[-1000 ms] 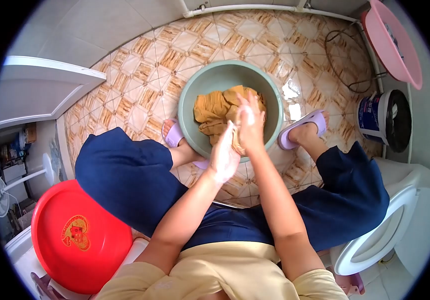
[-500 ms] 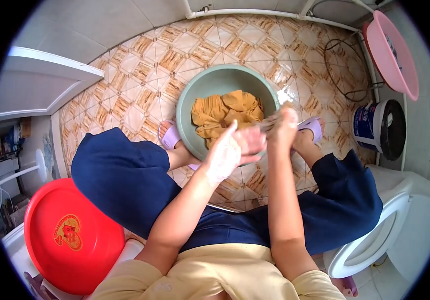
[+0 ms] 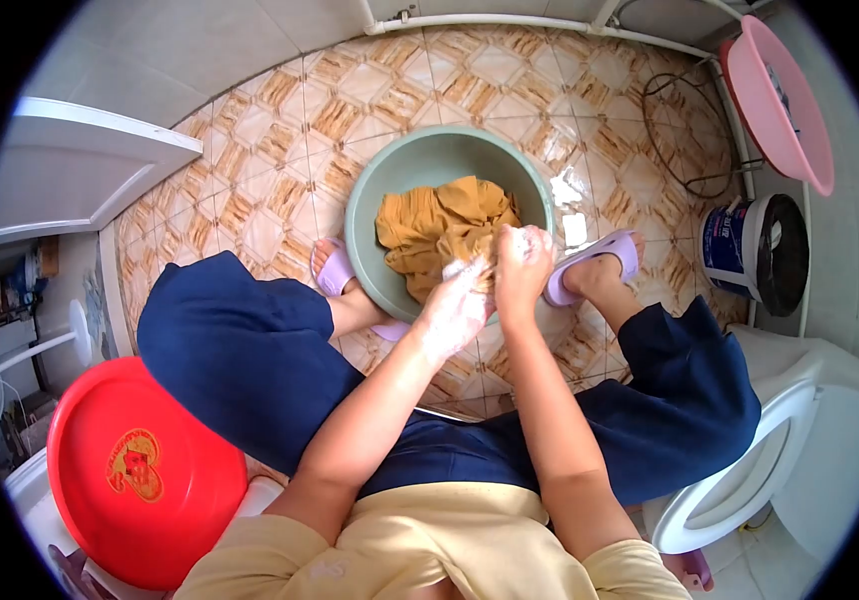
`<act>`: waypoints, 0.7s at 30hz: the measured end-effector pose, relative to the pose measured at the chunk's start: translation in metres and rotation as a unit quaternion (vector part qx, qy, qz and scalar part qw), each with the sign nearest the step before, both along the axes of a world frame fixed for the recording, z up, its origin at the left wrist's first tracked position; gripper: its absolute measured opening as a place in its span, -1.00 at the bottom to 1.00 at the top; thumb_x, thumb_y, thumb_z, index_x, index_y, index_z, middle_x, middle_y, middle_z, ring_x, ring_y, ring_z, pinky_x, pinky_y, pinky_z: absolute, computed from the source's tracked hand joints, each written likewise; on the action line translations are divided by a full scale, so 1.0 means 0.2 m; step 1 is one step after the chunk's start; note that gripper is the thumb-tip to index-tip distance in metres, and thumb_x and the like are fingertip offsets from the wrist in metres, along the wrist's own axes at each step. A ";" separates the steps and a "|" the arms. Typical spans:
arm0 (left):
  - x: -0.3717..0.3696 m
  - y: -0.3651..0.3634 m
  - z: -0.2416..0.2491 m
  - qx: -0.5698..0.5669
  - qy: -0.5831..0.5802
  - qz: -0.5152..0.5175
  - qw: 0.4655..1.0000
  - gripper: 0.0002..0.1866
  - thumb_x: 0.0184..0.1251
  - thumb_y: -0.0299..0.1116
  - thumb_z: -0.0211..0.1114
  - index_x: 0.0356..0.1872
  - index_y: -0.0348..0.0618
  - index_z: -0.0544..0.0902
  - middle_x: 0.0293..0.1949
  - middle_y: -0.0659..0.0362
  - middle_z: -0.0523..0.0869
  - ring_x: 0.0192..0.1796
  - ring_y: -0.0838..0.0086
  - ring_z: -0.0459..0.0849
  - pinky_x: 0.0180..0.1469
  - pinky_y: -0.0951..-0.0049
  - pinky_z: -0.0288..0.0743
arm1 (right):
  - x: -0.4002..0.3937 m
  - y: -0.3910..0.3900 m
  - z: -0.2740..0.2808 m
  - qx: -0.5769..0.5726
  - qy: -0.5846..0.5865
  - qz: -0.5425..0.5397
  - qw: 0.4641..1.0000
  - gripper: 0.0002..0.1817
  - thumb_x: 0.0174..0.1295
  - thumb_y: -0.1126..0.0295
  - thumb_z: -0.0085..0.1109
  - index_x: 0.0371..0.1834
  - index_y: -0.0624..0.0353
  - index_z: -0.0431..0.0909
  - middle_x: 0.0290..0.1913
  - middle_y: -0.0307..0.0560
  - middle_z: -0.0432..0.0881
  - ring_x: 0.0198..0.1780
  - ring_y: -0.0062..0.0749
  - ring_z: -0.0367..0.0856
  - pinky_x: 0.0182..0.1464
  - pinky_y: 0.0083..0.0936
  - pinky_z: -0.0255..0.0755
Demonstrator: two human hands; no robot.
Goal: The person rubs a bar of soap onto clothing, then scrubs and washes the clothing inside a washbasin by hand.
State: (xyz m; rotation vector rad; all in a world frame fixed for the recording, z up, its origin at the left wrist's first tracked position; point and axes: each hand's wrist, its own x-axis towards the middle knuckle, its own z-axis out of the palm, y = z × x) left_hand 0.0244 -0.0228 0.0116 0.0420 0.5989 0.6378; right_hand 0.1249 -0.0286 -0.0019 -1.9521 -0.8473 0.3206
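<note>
A mustard-brown piece of clothing lies bunched in a grey-green basin on the floor between my feet. Over the near right part of the basin, my left hand, coated in white suds, is closed on a fold of the cloth. Right beside it, my right hand grips the same fold, with foam on its fingers. Both hands are close together, and the cloth between them is partly hidden by the fingers.
A red basin leans at my left. A white toilet stands at my right, with a paint bucket and a pink basin beyond it. A coiled hose lies by the wall, and water shines on the tiled floor.
My right hand has moved down and left, towards the left hand. My left hand was open with fingers spread; its fingers have closed on the cloth, beside the right hand.
</note>
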 end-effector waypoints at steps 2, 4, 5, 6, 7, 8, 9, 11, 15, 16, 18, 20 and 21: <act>-0.02 0.06 0.01 -0.020 -0.039 -0.002 0.999 -0.56 0.50 -0.20 -0.03 0.34 -0.02 0.30 0.24 0.10 0.45 0.23 0.37 0.45 0.28 0.31 0.34 | -0.17 -0.05 0.08 0.019 0.055 -0.003 0.998 -0.69 0.03 0.23 0.23 -0.36 0.30 0.55 -0.28 0.23 0.50 -0.18 0.11 0.44 -0.08 -0.08 0.30; -0.06 0.11 -0.01 0.007 -0.023 -0.011 1.000 -0.50 0.52 -0.10 -0.12 0.41 0.06 0.22 0.37 0.07 0.26 0.38 0.33 0.25 0.35 0.24 0.24 | -0.37 -0.10 0.20 0.050 -0.095 0.086 0.990 -0.52 -0.04 0.17 0.28 -0.18 0.37 0.55 -0.21 0.31 0.52 -0.06 0.14 0.47 0.00 -0.05 0.30; -0.08 0.11 -0.07 0.024 -0.037 -0.032 0.999 -0.49 0.52 -0.07 -0.15 0.41 0.07 0.20 0.41 0.06 0.20 0.42 0.32 0.18 0.35 0.22 0.22 | -0.41 -0.10 0.27 0.006 -0.202 0.127 0.971 -0.48 -0.06 0.16 0.29 -0.12 0.38 0.54 -0.19 0.33 0.53 -0.03 0.14 0.49 0.01 -0.04 0.31; -0.10 0.07 -0.17 0.033 -0.139 -0.027 0.989 -0.52 0.54 -0.12 -0.22 0.40 0.01 0.22 0.39 0.08 0.26 0.40 0.30 0.23 0.35 0.24 0.22 | -0.38 -0.09 0.12 -0.033 -0.137 0.092 0.986 -0.52 -0.06 0.19 0.27 -0.16 0.36 0.56 -0.19 0.32 0.53 -0.03 0.14 0.49 0.01 -0.04 0.31; -0.08 0.03 -0.21 0.076 -0.015 -0.049 0.996 -0.53 0.44 -0.23 0.06 0.33 -0.05 0.32 0.29 0.12 0.41 0.29 0.41 0.40 0.30 0.36 0.28 | -0.31 -0.06 -0.05 -0.071 -0.070 0.055 0.993 -0.56 -0.07 0.21 0.25 -0.19 0.34 0.57 -0.19 0.32 0.53 -0.02 0.14 0.49 0.00 -0.03 0.32; -0.05 0.00 -0.10 0.041 -0.015 -0.032 0.999 -0.57 0.45 -0.24 0.05 0.29 -0.07 0.36 0.23 0.14 0.47 0.26 0.44 0.43 0.28 0.37 0.30 | -0.17 -0.01 0.03 -0.083 0.096 0.026 0.992 -0.57 -0.05 0.18 0.23 -0.22 0.33 0.57 -0.13 0.29 0.52 0.01 0.11 0.47 -0.02 -0.06 0.34; -0.04 -0.04 0.00 0.005 -0.014 -0.014 1.000 -0.60 0.45 -0.25 0.05 0.24 -0.10 0.41 0.17 0.16 0.53 0.22 0.47 0.46 0.26 0.38 0.33 | -0.06 0.02 -0.03 -0.066 0.166 -0.035 0.983 -0.61 -0.01 0.21 0.22 -0.26 0.35 0.56 -0.13 0.26 0.51 -0.03 0.08 0.49 -0.06 -0.13 0.35; -0.03 -0.01 -0.03 0.017 -0.018 -0.015 1.000 -0.61 0.45 -0.24 0.06 0.25 -0.05 0.41 0.17 0.16 0.53 0.21 0.48 0.48 0.24 0.35 0.36 | 0.00 0.01 -0.08 -0.020 0.145 -0.020 0.989 -0.56 0.03 0.27 0.18 -0.06 0.36 0.52 -0.03 0.25 0.51 0.02 0.04 0.51 0.04 -0.21 0.38; -0.08 0.13 -0.06 0.088 0.024 0.043 0.995 -0.48 0.51 -0.03 -0.16 0.44 0.20 0.14 0.26 0.10 0.44 0.22 0.25 0.46 0.27 0.27 0.34 | -0.40 -0.10 0.27 0.033 0.199 0.113 0.973 -0.38 0.03 0.29 0.16 0.25 0.16 0.39 0.30 0.19 0.37 0.36 0.01 0.28 0.45 -0.14 -0.12; -0.09 0.12 -0.04 0.085 0.018 0.040 0.995 -0.48 0.51 -0.07 -0.14 0.44 0.12 0.15 0.26 0.10 0.43 0.24 0.27 0.46 0.27 0.30 0.34 | -0.46 -0.05 0.21 0.007 0.035 0.076 0.996 -0.41 0.02 0.29 0.17 0.20 0.17 0.41 0.24 0.17 0.43 0.30 0.02 0.35 0.45 -0.09 -0.15; -0.08 0.09 -0.04 0.115 0.043 -0.014 0.992 -0.50 0.51 -0.15 -0.14 0.40 -0.04 0.20 0.26 0.10 0.44 0.26 0.33 0.44 0.29 0.36 0.32 | -0.38 0.01 0.10 0.018 -0.028 0.066 0.997 -0.48 0.00 0.30 0.17 0.10 0.18 0.46 0.09 0.14 0.53 0.17 0.02 0.47 0.41 -0.08 -0.06; -0.04 0.03 0.02 0.069 0.019 -0.029 0.997 -0.60 0.48 -0.22 -0.02 0.24 -0.13 0.39 0.22 0.17 0.49 0.25 0.48 0.46 0.27 0.49 0.35 | -0.16 0.03 0.05 0.019 0.211 0.012 0.977 -0.54 0.01 0.35 0.16 0.04 0.23 0.48 -0.08 0.15 0.58 -0.04 -0.07 0.53 0.22 -0.21 0.27; -0.05 0.02 0.03 0.054 0.011 -0.048 0.997 -0.61 0.48 -0.23 -0.03 0.23 -0.12 0.40 0.22 0.19 0.49 0.24 0.51 0.47 0.26 0.48 0.35 | -0.08 0.04 0.06 -0.032 0.298 -0.016 0.954 -0.50 0.06 0.36 0.16 0.12 0.26 0.44 -0.10 0.17 0.57 -0.10 -0.09 0.52 0.08 -0.24 0.36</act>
